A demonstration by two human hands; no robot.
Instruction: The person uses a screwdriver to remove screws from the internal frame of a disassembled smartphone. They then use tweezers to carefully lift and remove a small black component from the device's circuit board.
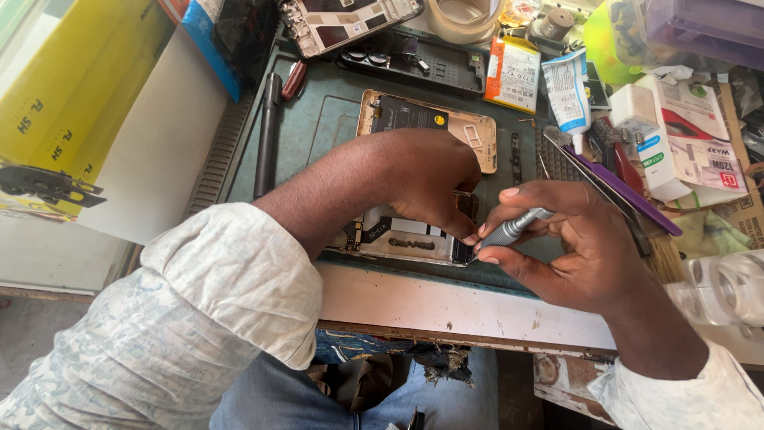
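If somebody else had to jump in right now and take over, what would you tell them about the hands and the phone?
Left hand: pressed down on the opened phone, steadying it on the green mat.
Right hand: pinching a small grey screwdriver, tip at the phone's lower right corner.
Done: the back is off and the inner boards show; a gold phone frame lies just behind.
Left: the corner under the screwdriver tip is in work; whether a screw is there is too small to tell.
Nearby: a glue tube, a battery and tape roll at the back.

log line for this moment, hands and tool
left hand: pressing opened phone | right hand: gripping grey screwdriver, tip at phone's lower corner | surface: green mat
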